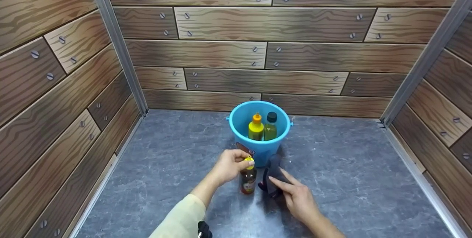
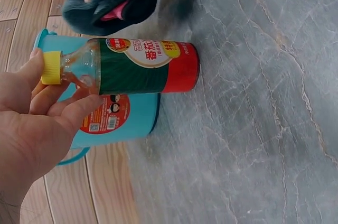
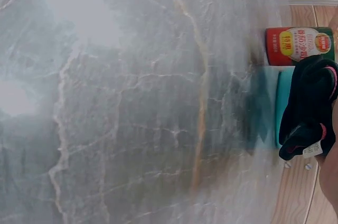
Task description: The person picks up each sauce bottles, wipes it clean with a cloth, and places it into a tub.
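My left hand pinches the yellow cap of an upright sauce bottle with a green and red label. To its right, my right hand grips a dark, soft fabric item. Pink parts and a small white tag show on this item in the right wrist view; its exact kind cannot be made out. Both hands work just in front of a blue bucket. Inside the bucket stand a yellow bottle with an orange cap and an olive-green bottle with a dark cap.
The bucket stands near the back wall on a grey marbled tabletop. Wood-patterned panels with metal corner strips enclose the back and both sides. The bucket's handle hangs at its side.
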